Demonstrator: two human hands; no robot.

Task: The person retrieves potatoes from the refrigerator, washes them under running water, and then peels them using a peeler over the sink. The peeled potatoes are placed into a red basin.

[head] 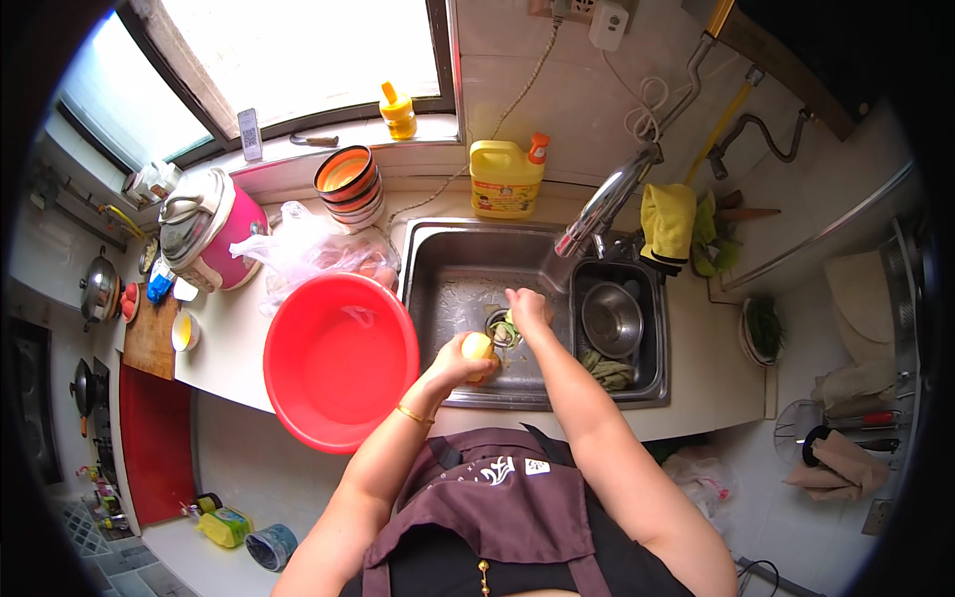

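Note:
Over the main basin of the steel sink [455,280], my left hand [450,367] grips a pale yellow peeled vegetable, probably a potato [476,345]. My right hand [529,310] is just above the drain, to the right of the left hand. Its fingers are bent and partly turned from view, so whether something is in them cannot be told. Green and whitish vegetable scraps [507,333] sit in the drain opening right beside the fingers. The chrome faucet [608,198] reaches over the basin from the back right.
A large red plastic basin [336,366] stands left of the sink. The small sink compartment holds a metal bowl [612,319] and a greenish cloth [608,371]. Behind are a yellow jug [507,179], stacked bowls [349,183] and a plastic bag [317,246]. A pink cooker [216,231] is farther left.

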